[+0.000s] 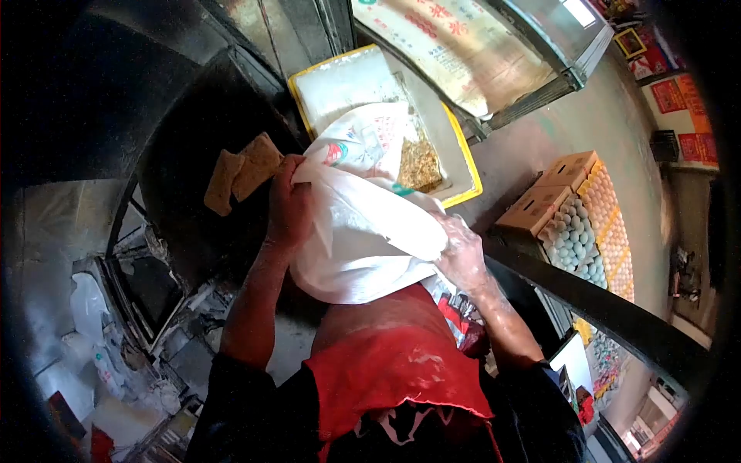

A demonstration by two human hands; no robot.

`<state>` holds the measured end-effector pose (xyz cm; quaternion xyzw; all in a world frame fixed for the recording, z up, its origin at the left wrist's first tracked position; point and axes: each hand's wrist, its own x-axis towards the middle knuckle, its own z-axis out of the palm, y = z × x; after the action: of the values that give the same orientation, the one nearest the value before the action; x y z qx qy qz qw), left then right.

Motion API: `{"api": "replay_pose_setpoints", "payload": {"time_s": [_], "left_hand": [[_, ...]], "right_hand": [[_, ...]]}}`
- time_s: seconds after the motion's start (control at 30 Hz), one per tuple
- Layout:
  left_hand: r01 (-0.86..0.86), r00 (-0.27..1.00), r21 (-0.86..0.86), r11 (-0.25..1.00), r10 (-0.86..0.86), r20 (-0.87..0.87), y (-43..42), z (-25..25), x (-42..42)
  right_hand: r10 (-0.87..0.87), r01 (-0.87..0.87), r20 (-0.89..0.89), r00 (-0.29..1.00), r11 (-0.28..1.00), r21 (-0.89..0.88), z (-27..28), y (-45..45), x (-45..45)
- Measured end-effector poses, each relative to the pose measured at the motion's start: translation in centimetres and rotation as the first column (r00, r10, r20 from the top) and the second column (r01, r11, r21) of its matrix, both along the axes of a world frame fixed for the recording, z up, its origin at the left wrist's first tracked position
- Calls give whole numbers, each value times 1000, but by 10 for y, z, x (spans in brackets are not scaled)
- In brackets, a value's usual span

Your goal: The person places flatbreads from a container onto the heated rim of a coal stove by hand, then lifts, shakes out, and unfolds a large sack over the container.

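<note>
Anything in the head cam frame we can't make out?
All head view:
- Inside of the white bag: hidden by its own folds.
- Yellow-rimmed tray: near left part covered by the bag.
- Left hand, right hand: some fingertips hidden by the bag.
- Red posters: writing too small and blurred.
</note>
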<state>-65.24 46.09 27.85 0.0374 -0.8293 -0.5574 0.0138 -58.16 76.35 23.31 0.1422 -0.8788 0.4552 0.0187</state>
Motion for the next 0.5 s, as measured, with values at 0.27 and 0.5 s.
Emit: {"api": "replay_pose_setpoints", "payload": {"time_s": [0.27, 0.5], "left_hand": [[-172, 907, 31, 985, 170, -386, -15, 54, -3], [177, 982, -341, 923, -187, 4, -51, -104, 115]], "right_hand": [[-380, 425, -569, 729, 903, -60, 156, 22, -118], [-145, 139, 10, 989, 967, 215, 24, 49, -17]]}}
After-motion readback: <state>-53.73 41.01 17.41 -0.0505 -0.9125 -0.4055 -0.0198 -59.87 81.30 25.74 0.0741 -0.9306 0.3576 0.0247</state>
